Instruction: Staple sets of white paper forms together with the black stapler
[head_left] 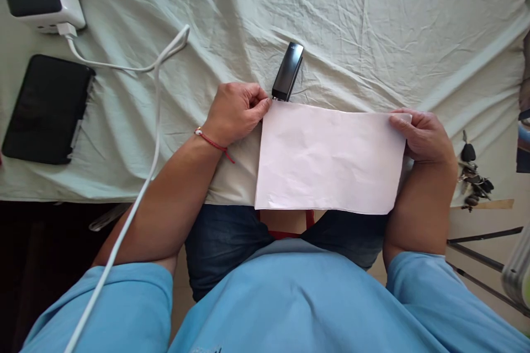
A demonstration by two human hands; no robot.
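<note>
White sheets of paper [331,157] lie at the table's front edge, their lower part reaching out over my lap. The edges show more than one layer. My left hand [244,107] is closed, thumb and fingers pinching the upper left corner of the paper. With its thumb on top, my right hand [428,135] grips the upper right corner; its other fingers are partly hidden behind the sheets. A black stapler [287,71] rests on the cloth just beyond the left corner, its metal front end at the paper's top edge. Whether the paper sits inside its jaw I cannot tell.
A wrinkled pale green cloth [356,22] covers the table. On the left are a black phone [47,110] and a white power bank [45,0], whose white cable [156,121] runs across my left arm. A bunch of keys [474,176] lies to the right.
</note>
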